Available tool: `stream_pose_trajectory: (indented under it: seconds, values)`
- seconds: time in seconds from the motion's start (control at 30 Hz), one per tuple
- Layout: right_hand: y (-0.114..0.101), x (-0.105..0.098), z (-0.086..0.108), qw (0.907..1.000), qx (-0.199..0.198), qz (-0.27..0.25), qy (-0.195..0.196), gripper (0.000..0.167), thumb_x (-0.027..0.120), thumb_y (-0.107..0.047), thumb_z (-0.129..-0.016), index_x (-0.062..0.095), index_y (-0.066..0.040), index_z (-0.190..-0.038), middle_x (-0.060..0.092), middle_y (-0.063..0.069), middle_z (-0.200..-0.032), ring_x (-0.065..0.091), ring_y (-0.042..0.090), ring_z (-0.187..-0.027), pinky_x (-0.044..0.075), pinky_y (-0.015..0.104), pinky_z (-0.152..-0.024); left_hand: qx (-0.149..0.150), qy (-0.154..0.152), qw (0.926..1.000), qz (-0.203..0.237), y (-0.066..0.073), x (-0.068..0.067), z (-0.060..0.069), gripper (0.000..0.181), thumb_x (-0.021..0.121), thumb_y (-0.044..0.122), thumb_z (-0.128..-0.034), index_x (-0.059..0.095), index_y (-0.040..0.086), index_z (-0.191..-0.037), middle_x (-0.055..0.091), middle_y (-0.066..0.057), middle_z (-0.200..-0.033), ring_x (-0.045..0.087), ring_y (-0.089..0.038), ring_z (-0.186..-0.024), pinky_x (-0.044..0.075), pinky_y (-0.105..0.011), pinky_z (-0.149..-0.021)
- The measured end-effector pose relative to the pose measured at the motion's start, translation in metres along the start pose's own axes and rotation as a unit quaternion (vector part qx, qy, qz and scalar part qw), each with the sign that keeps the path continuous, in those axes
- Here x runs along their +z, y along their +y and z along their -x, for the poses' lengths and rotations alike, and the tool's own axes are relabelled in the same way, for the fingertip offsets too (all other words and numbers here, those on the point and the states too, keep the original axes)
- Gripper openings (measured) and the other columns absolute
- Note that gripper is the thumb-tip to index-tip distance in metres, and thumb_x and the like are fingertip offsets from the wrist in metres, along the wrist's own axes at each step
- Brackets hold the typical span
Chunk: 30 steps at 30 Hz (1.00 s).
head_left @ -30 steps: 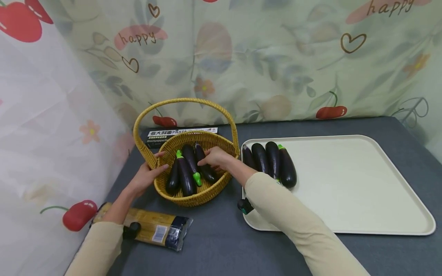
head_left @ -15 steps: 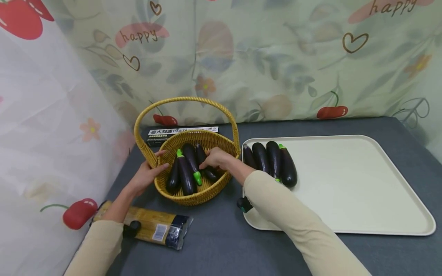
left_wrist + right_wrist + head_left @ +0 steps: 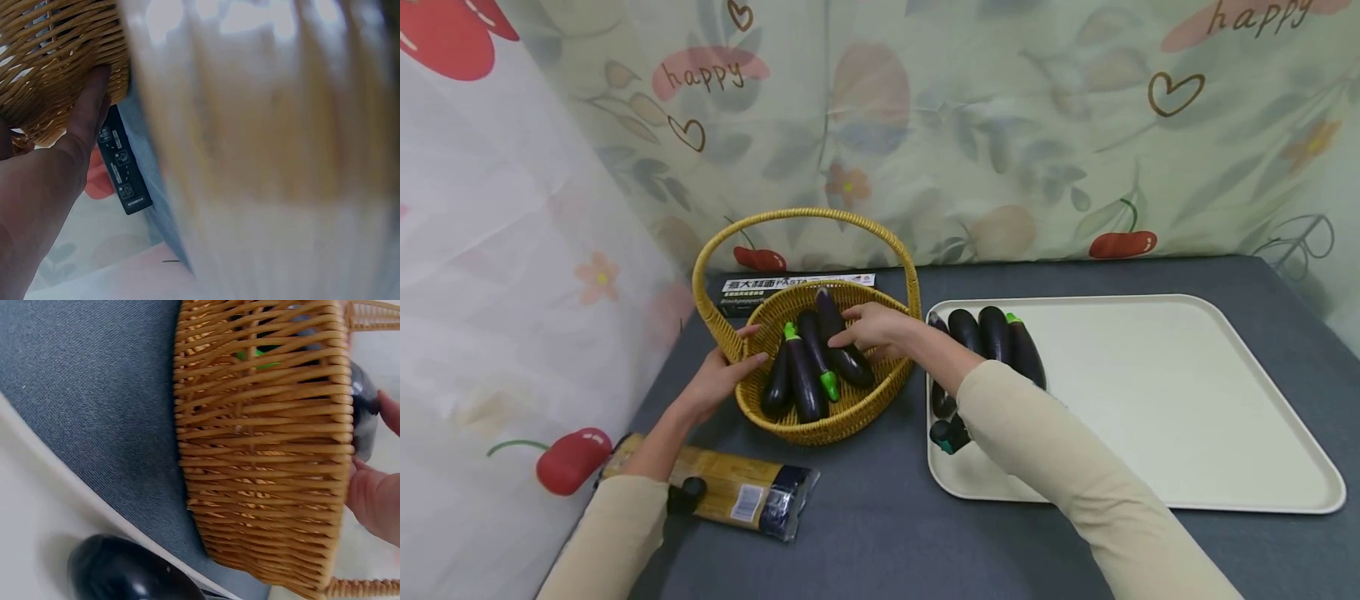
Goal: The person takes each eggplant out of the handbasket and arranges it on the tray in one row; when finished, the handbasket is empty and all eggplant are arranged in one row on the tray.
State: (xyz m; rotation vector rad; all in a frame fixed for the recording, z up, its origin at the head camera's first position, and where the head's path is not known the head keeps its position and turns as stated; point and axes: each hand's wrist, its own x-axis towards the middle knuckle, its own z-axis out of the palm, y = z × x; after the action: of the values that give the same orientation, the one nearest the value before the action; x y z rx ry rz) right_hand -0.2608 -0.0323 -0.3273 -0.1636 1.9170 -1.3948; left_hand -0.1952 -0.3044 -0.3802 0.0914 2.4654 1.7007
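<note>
A yellow wicker basket [image 3: 857, 417] with a tall arched handle holds several dark purple eggplants. My left hand [image 3: 713, 385] grips its left rim by the handle's foot; in the left wrist view a finger [image 3: 87, 106] lies along the woven outer wall. Over the basket's right half, my right hand [image 3: 880, 329] pinches an eggplant [image 3: 844, 340], lifted at a slant above the others. Beside it lies an eggplant with a green stem end [image 3: 816, 346]. The right wrist view shows the held eggplant [image 3: 364, 412] between thumb and fingers above the rim.
Right of the basket is a cream tray [image 3: 1172, 400] with several eggplants [image 3: 995, 333] along its left side, partly behind my right sleeve. A black pasta box [image 3: 748, 292] sits behind the basket. A spaghetti packet [image 3: 737, 492] lies in front, under my left forearm.
My right hand has taken hold of the rightmost eggplant in the basket and raised it slightly, its far end tipping up. The left hand keeps its place on the rim.
</note>
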Motion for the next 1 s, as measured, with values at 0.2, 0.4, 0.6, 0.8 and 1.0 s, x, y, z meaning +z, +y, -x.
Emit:
stream_pose_trajectory:
  seconds: [0.2, 0.4, 0.6, 0.8, 1.0]
  values:
    - [-0.001, -0.011, 0.016, 0.9971, -0.027, -0.044, -0.056, 0.069, 0.066, -0.014, -0.092, 0.028, -0.013, -0.150, 0.045, 0.012, -0.139, 0.044, 0.033, -0.126, 0.044, 0.044, -0.092, 0.001, 0.001, 1.0000, 0.001, 0.001, 0.001, 0.000, 0.062, 0.054, 0.019, -0.0993, 0.023, 0.011, -0.152, 0.037, -0.031, -0.138, 0.043, -0.042, -0.121, 0.045, -0.044, -0.087]
    - [0.005, -0.025, 0.037, 0.9919, -0.066, -0.039, -0.101, 0.069, 0.063, -0.017, -0.094, 0.025, -0.015, -0.151, 0.047, 0.012, -0.137, 0.042, 0.032, -0.128, 0.043, 0.045, -0.094, -0.001, 0.006, 0.9999, -0.008, 0.001, 0.001, 0.000, 0.062, 0.055, 0.021, -0.0991, 0.023, 0.011, -0.152, 0.036, -0.030, -0.140, 0.041, -0.041, -0.123, 0.040, -0.049, -0.092]
    - [0.017, -0.039, 0.059, 0.9848, -0.107, -0.044, -0.129, 0.069, 0.061, -0.017, -0.095, 0.022, -0.013, -0.152, 0.045, 0.012, -0.139, 0.041, 0.028, -0.129, 0.041, 0.048, -0.095, 0.001, 0.002, 1.0000, -0.008, 0.001, 0.001, 0.000, 0.063, 0.055, 0.021, -0.0992, 0.022, 0.011, -0.152, 0.035, -0.030, -0.140, 0.040, -0.041, -0.124, 0.039, -0.051, -0.093]
    - [0.030, -0.048, 0.079, 0.9794, -0.120, -0.066, -0.148, 0.071, 0.061, -0.013, -0.095, 0.019, -0.011, -0.153, 0.043, 0.016, -0.140, 0.044, 0.028, -0.126, 0.040, 0.050, -0.096, 0.004, 0.002, 0.9999, -0.011, 0.001, 0.001, 0.001, 0.063, 0.054, 0.021, -0.0993, 0.022, 0.010, -0.152, 0.034, -0.031, -0.140, 0.041, -0.042, -0.123, 0.040, -0.050, -0.092]
    - [0.047, -0.059, 0.097, 0.9807, -0.124, -0.055, -0.141, 0.072, 0.062, -0.014, -0.094, 0.019, -0.010, -0.152, 0.041, 0.017, -0.142, 0.043, 0.028, -0.127, 0.041, 0.048, -0.095, 0.002, 0.002, 0.9999, -0.011, 0.000, 0.002, 0.001, 0.064, 0.054, 0.021, -0.0994, 0.021, 0.010, -0.153, 0.035, -0.031, -0.139, 0.042, -0.041, -0.122, 0.042, -0.048, -0.090]
